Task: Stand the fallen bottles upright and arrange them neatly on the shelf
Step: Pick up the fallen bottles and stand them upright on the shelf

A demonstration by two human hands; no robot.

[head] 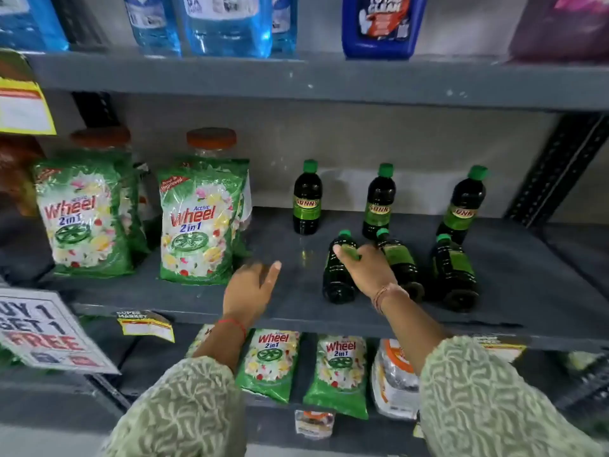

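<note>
Three dark green bottles with green caps stand upright along the back of the grey shelf [296, 301]: a left one [307, 197], a middle one [379, 202] and a right one [463, 206]. In front of them three more lie on their sides, caps toward the back: a left one [337, 275], a middle one [400, 262] and a right one [453, 272]. My right hand [365, 267] rests over the left fallen bottle, fingers curled on its label, the bottle still lying flat. My left hand [252, 288] hovers over the bare shelf to the left, fingers apart and holding nothing.
Two green Wheel detergent bags [194, 222] [84, 219] stand at the shelf's left, jars behind them. Blue liquid bottles [227, 24] fill the shelf above. Smaller detergent packs [336, 374] lie on the shelf below. A promo sign [46, 331] hangs at the lower left.
</note>
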